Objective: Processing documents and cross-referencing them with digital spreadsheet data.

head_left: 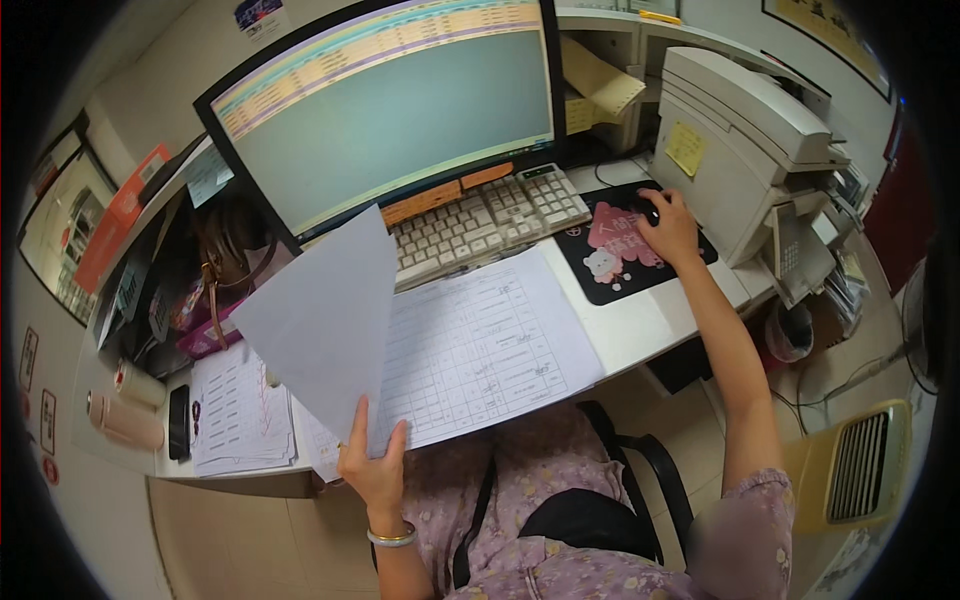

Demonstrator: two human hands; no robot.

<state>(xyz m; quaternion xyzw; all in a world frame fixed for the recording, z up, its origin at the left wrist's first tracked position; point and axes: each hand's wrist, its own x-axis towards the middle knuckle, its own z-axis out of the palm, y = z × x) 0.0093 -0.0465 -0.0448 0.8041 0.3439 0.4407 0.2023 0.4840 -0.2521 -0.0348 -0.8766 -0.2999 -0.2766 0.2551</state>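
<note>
My left hand (372, 468), with bangles at the wrist, is at the desk's front edge. Between its thumb and fingers it holds the lower edge of a sheet of paper (325, 310), which stands tilted up with its blank side showing. Beneath and to the right lies a printed form (490, 350) with a table grid and some handwriting. My right hand (675, 235) rests over a dark computer mouse (648, 203), fingers curled on it. Under the mouse is a black mouse pad (600, 290) with a pink cartoon print.
Behind the papers stand a white keyboard (470, 225) and a large monitor (390, 110) showing a spreadsheet. A printer (715, 150) is at the right. To the left are a paper stack (235, 420), a black phone (179, 422) and a brown bag (225, 250).
</note>
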